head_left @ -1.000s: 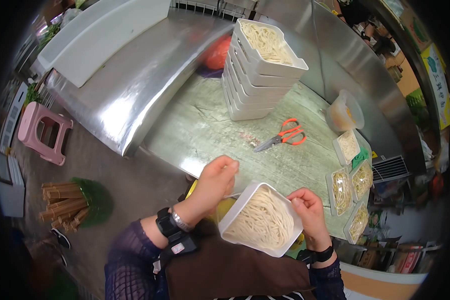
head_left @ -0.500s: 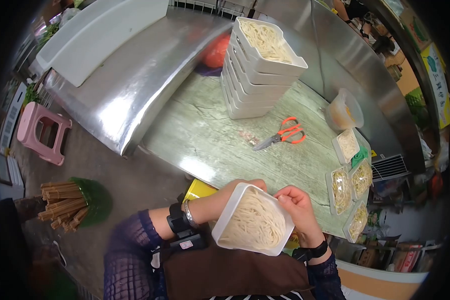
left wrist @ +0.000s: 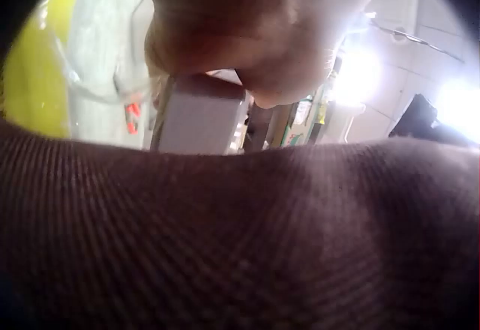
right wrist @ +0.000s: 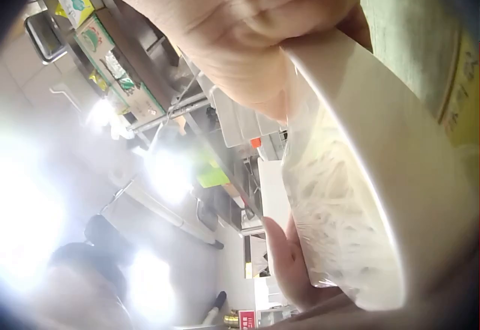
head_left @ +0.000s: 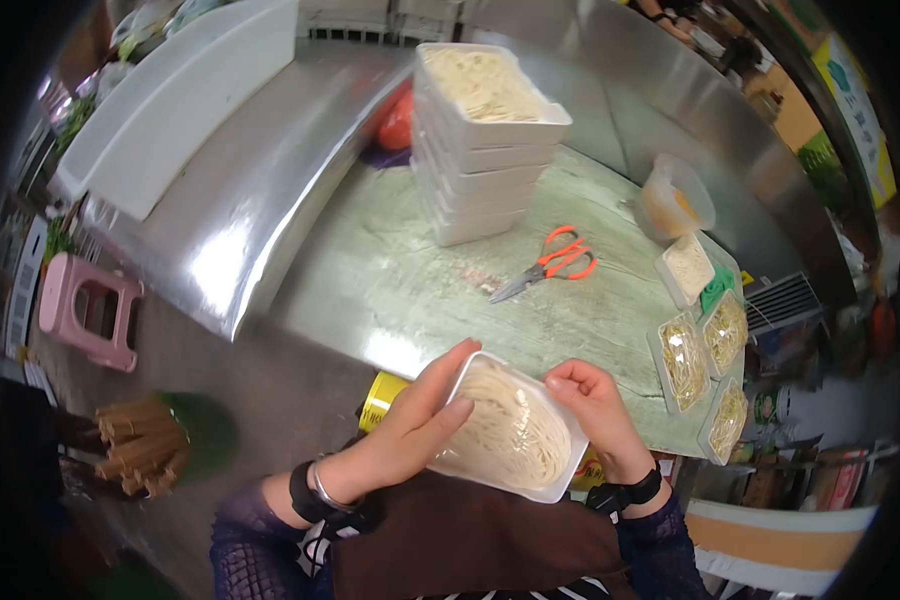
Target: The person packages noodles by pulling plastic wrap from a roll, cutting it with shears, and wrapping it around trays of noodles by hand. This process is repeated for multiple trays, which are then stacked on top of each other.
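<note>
In the head view, a white tray of pale noodles is held tilted at the table's near edge. Clear film with shiny glare lies over the noodles. My right hand grips the tray's far right corner, thumb on top; the right wrist view shows the palm against the rim. Along the left side lies my left hand, fingers straight and thumb at the rim. The left wrist view is mostly dark sleeve, with part of the hand above.
A tall stack of noodle trays stands at the back. Orange-handled scissors lie on the green table. Several wrapped noodle packs and a clear tub line the right side. A yellow container sits below the near edge.
My left hand went from the tray's left to behind its far edge, then back to its left side. The film now shows over the noodles. The head view has shifted slightly.
</note>
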A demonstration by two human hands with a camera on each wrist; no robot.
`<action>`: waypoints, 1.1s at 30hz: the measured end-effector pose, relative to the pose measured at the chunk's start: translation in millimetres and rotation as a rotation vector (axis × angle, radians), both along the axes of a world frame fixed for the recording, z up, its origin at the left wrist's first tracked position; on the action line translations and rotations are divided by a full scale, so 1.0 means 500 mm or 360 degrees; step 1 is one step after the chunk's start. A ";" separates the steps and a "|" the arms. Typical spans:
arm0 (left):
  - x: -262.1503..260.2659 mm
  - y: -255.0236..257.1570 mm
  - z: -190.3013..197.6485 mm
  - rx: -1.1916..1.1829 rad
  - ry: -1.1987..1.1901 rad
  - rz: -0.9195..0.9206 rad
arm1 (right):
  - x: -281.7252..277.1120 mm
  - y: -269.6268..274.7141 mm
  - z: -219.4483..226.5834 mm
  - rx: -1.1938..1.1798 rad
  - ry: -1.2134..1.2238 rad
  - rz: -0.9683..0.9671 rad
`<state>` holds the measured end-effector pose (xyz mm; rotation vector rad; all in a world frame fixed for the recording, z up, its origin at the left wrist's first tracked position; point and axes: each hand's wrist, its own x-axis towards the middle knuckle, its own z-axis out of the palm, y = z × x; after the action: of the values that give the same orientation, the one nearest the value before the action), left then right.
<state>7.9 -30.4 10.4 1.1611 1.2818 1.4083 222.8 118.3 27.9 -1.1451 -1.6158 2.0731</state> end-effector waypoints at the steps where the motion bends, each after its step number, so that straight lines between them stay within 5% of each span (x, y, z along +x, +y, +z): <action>1: 0.008 0.005 -0.007 -0.0066 -0.0225 -0.0020 | 0.001 0.001 -0.002 0.0021 0.0008 0.0014; 9: 0.000 0.032 -0.004 -0.0648 -0.1052 -0.0158 | -0.006 0.003 0.004 0.0222 -0.0041 0.0198; 12: -0.009 0.025 -0.012 -0.0730 -0.1129 -0.0178 | -0.009 0.025 0.030 0.0461 -0.0331 0.0572; 15: -0.015 0.017 -0.022 -0.0708 -0.1162 -0.0164 | -0.002 0.108 -0.004 0.0980 0.0034 0.0551; 16: -0.018 0.016 -0.022 -0.0702 -0.1168 -0.0170 | -0.006 0.158 0.000 0.0958 -0.0095 0.0474; 21: -0.016 0.012 -0.035 -0.0799 -0.1100 -0.0056 | -0.060 0.356 -0.125 0.2298 -0.0281 0.0391; 24: -0.030 -0.001 -0.070 -0.0668 -0.1074 -0.0040 | -0.074 0.367 -0.140 0.2852 -0.0501 0.0440; 27: -0.024 0.004 -0.050 -0.0654 -0.1083 -0.0043 | -0.047 0.344 -0.126 0.2561 -0.0691 0.0775; 33: -0.011 0.029 -0.026 -0.0687 -0.1060 0.0094 | 0.041 0.210 -0.045 0.1768 -0.1135 0.0601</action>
<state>2.6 -15.8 -2.8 0.3171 1.0557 1.3118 243.5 223.5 5.4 -1.1755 -2.8689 0.5067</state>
